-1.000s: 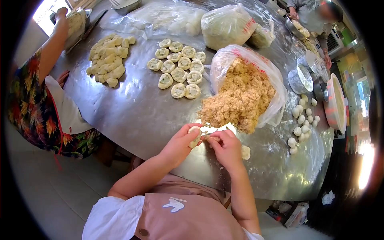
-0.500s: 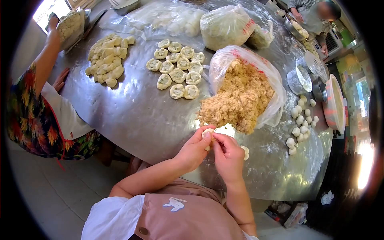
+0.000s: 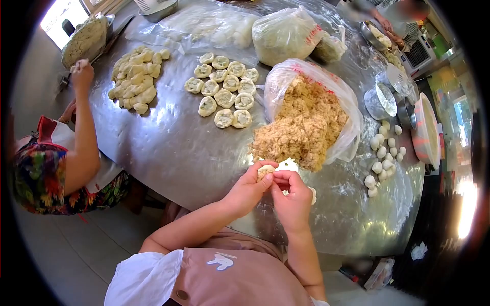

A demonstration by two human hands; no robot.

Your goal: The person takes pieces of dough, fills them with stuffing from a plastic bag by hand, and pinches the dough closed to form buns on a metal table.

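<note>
Between my two hands is a small round dough wrapper with brown filling [image 3: 265, 172] showing on its top. My left hand [image 3: 246, 189] is closed around it, the thumb on its near side. The fingertips of my right hand [image 3: 290, 196] pinch its right edge. Just beyond my hands, a mound of crumbly brown filling [image 3: 301, 127] spills from an open plastic bag [image 3: 352, 135] onto the metal table [image 3: 204, 158]. Partly hidden by my right hand, a pale dough piece [image 3: 313, 196] lies on the table.
Several filled dough rounds [image 3: 224, 97] stand in rows beyond. A pile of dough pieces [image 3: 135, 79] lies left, small dough balls [image 3: 382, 153] right. Tied bags [image 3: 286, 35] sit at the back. A co-worker's arm [image 3: 84, 127] reaches in at left; another person [image 3: 390, 25] works far right.
The dough wrapper has turned in my fingers, so its brown filling now shows. The left co-worker's arm has moved away from the large bowl and nearer the table edge.
</note>
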